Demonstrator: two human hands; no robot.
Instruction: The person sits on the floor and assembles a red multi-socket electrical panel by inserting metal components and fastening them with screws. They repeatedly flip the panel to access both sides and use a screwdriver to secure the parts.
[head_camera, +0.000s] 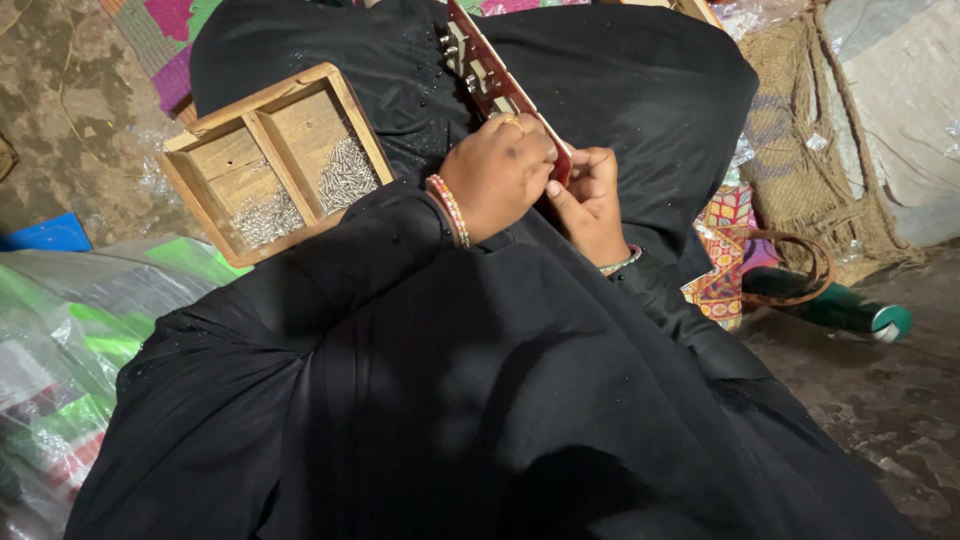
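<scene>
Red-edged wooden strip (490, 75) studded with metal pins, tilted.

Both arms, in loose black sleeves, reach forward over the lap, and the hands meet close together. The left hand (497, 175) is curled knuckles-up, its fingers (530, 135) bent inward, a ring on one finger and a beaded bracelet at the wrist. The right hand (590, 200) sits just beside it, thumb pointing toward the left hand, with a thin bangle at the wrist.
</scene>
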